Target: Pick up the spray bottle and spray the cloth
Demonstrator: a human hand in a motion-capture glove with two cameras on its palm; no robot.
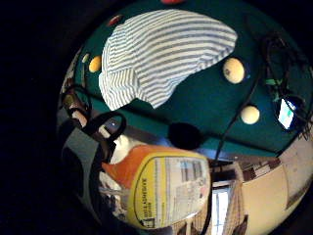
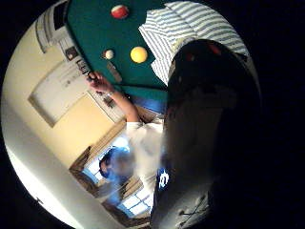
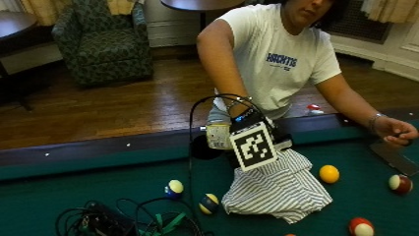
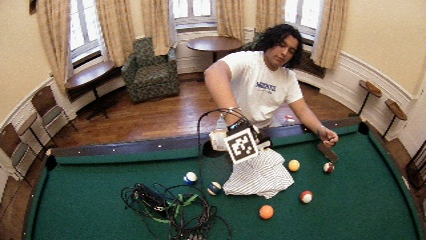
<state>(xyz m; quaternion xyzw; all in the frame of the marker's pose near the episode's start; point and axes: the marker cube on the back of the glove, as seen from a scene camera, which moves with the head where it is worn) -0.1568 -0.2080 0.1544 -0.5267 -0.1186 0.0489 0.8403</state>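
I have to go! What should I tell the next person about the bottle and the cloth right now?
Right hand: gloved, holding the spray bottle up near the pool table's rail.
Bare hand: resting at the rail, off the job's things.
Striped cloth: lying crumpled on the green felt, with billiard balls around it.
Done: bottle picked up.
Left: spray the cloth. Whether any spray has landed cannot be told.
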